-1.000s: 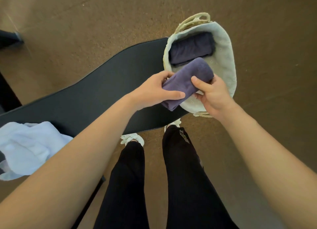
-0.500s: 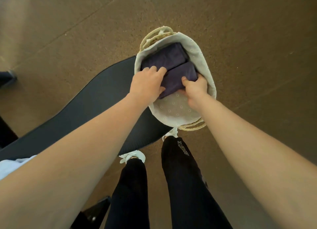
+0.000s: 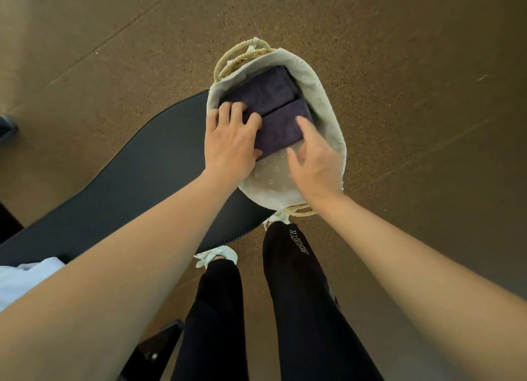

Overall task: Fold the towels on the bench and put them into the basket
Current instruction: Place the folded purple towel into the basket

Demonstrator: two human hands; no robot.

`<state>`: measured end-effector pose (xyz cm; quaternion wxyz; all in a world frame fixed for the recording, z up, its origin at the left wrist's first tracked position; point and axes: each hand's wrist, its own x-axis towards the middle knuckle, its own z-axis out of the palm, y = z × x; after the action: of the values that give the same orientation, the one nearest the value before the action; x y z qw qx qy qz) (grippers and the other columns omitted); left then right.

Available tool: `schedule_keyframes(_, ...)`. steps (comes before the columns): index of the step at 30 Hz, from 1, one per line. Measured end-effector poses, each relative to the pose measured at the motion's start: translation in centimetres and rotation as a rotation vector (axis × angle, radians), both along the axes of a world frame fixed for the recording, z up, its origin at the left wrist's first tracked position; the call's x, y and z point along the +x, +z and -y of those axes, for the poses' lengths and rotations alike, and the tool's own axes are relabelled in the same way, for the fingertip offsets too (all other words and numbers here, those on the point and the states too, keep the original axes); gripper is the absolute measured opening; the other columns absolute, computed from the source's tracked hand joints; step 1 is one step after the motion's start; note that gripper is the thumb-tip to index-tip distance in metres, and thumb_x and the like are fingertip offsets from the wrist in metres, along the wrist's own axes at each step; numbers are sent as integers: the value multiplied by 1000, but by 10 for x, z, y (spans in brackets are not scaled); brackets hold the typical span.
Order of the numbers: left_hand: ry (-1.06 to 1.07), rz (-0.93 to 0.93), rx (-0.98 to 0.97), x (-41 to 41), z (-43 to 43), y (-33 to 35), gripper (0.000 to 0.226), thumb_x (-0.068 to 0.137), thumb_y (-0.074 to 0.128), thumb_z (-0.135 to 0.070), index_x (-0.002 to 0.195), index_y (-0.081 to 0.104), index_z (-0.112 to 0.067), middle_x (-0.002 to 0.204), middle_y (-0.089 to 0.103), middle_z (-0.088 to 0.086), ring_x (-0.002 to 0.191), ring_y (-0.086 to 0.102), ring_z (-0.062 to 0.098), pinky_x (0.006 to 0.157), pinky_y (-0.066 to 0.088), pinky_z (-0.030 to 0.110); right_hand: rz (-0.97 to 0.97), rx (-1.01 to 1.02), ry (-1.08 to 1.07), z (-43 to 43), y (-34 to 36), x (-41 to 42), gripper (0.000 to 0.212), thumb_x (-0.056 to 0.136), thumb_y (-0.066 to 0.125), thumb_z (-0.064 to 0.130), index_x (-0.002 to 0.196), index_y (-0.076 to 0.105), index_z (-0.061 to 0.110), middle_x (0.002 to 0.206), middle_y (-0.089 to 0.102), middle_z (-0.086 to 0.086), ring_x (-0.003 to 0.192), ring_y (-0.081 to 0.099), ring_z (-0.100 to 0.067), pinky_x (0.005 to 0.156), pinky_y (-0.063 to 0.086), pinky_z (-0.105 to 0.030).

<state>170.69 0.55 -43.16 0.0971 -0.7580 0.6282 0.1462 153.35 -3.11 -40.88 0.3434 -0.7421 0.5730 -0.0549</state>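
Head view. Basket (image 3: 328, 101) sits on the bench (image 3: 119, 187) end. Two folded purple towels inside: far towel (image 3: 265, 88), near towel (image 3: 281, 128) touching it. Left hand (image 3: 231, 137) lies flat on both, fingers spread, gripping nothing. Right hand (image 3: 315, 155) open, apart from near towel.

Risk, judged: withdrawing fingers could drag a fold loose.

Pale towel (image 3: 25, 278) left of basket, cropped by frame and forearm; basket's near-left wall hidden.

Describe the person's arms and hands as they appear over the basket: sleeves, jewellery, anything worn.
Both arms are bare from wrist to the picture's edge; no sleeves show. The left hand and right hand wear no gloves, rings, watch or bracelets that can be seen. Fingers are uncovered, nails short and unpainted as far as visible.
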Motion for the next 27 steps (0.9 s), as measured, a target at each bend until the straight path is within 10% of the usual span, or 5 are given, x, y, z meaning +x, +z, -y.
schedule_keyframes(4,-1,56,5,-3,0,-4,55,77,80,-46,120,57,-22,134,53,11,127,47,36,106,33,48,-272,30,511,12,-19,4,74,90,70,22,156,39,22,165,24,-17,152,22,-40,119,34,-49)
schedule_keyframes(11,13,30,13,-5,1,-2,49,80,77,-46,122,64,-23,138,56,11,137,44,37,114,30,49,-479,175,653,21,-29,8,88,97,60,41,163,3,36,171,-15,-8,157,-12,-33,127,11,-51)
schedule_keyframes(19,147,-337,-214,14,-65,39,41,83,68,-23,124,68,-23,135,62,1,126,54,28,98,39,43,-433,139,487,19,3,23,64,96,59,38,156,36,35,169,20,-8,153,22,-33,121,21,-50)
schedule_keyframes(27,834,-850,-66,42,-209,76,34,96,68,-15,129,65,-25,106,70,-11,98,65,6,90,54,25,55,-4,424,-87,47,86,23,92,66,21,114,71,16,114,67,-1,104,62,-20,88,52,-38)
